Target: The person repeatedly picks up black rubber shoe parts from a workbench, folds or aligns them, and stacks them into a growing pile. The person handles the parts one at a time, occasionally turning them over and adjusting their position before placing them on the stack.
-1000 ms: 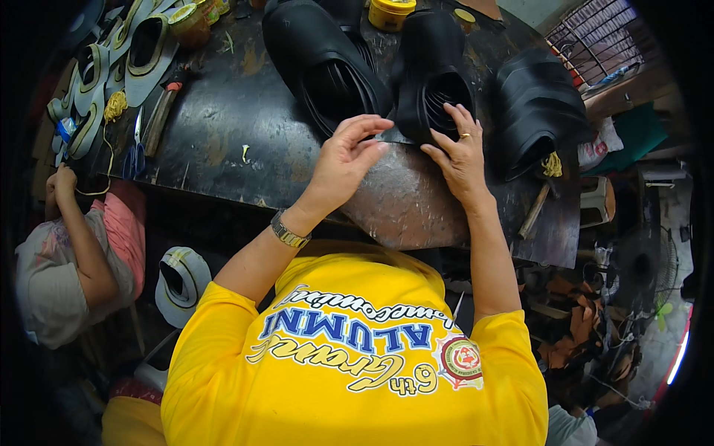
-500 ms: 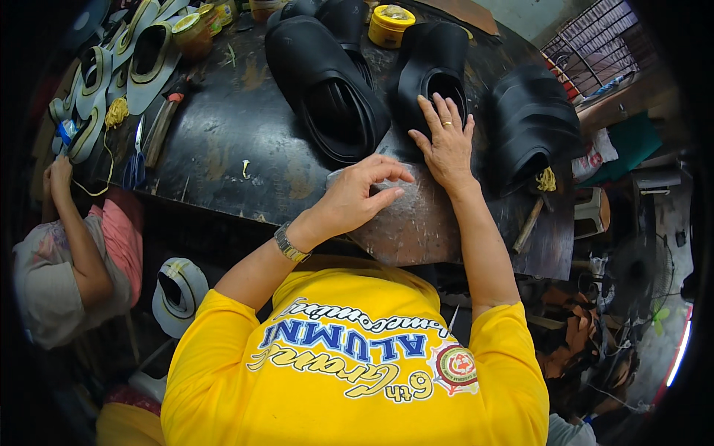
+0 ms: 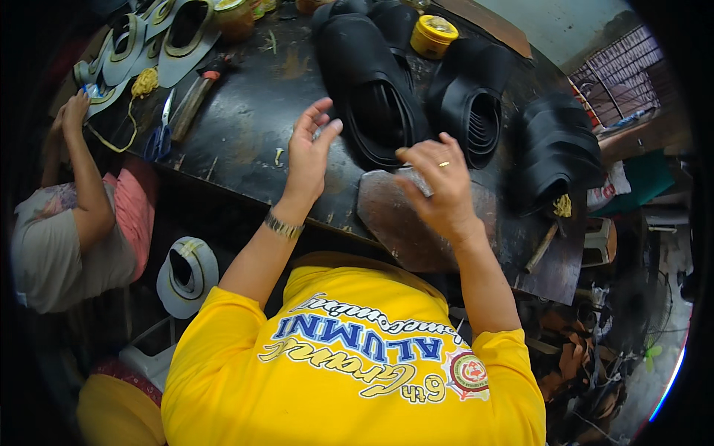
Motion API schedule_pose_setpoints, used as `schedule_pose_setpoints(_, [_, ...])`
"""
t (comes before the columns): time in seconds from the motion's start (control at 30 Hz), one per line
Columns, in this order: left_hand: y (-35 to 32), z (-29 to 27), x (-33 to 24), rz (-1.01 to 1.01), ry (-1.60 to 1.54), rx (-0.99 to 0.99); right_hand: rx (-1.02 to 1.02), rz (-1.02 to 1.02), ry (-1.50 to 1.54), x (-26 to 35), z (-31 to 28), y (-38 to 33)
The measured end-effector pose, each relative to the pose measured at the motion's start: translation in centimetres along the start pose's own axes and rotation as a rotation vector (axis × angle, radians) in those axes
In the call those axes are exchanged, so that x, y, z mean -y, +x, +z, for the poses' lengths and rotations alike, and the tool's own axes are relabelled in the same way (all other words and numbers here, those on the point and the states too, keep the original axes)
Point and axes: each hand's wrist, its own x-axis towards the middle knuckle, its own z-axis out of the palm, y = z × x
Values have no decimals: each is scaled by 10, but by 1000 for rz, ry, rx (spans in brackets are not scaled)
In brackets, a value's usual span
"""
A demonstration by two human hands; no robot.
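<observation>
Both my hands are raised over the dark table, empty. My left hand (image 3: 309,152) is held with its fingers apart, beside a large stack of nested black shoe uppers (image 3: 361,63). My right hand (image 3: 440,182), slightly blurred, hovers above a worn brown board (image 3: 390,227) at the table's near edge, its fingers loosely bent and thumb apart. Just beyond it stands a second nested stack of black uppers (image 3: 465,78), its layered openings facing me. A third overlapping pile of black uppers (image 3: 554,141) lies farther right.
Scissors (image 3: 160,137) and a hammer (image 3: 195,104) lie at left, near grey-white shoe uppers (image 3: 123,52) and yellow cord (image 3: 143,82). A co-worker's hands (image 3: 73,111) work there. A yellow tub (image 3: 433,37) stands behind the stacks. Another hammer (image 3: 543,245) lies at right.
My right hand has left the second stack's opening and come back toward me over the board. My left hand has lifted from the board and moved left. The view has shifted.
</observation>
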Motion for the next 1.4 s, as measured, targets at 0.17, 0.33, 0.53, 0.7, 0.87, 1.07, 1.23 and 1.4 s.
schedule_pose_setpoints(0.17, [49, 2, 11, 14, 33, -91, 128, 76, -245, 9, 42, 20])
schedule_pose_setpoints(0.33, [62, 8, 18, 46, 94, 62, 158, 125, -301, -5, 54, 20])
schedule_pose_setpoints(0.53, [50, 28, 13, 32, -173, 56, 66, 150, -236, -6, 49, 21])
schedule_pose_setpoints(0.7, [26, 56, -13, 107, -235, 222, -61, 186, -84, 0, 23, 1])
schedule_pose_setpoints(0.87, [19, 79, -19, 193, 126, 390, -250, 369, 195, 10, -8, -42])
schedule_pose_setpoints(1.07, [20, 74, -10, 659, 798, 528, -565, 659, 487, -2, -57, -86])
schedule_pose_setpoints(1.23, [18, 69, -14, 620, 843, 561, -302, 660, 236, -55, -49, -74])
schedule_pose_setpoints(1.4, [15, 66, -22, 602, 865, 598, -173, 358, -48, -68, -10, -57])
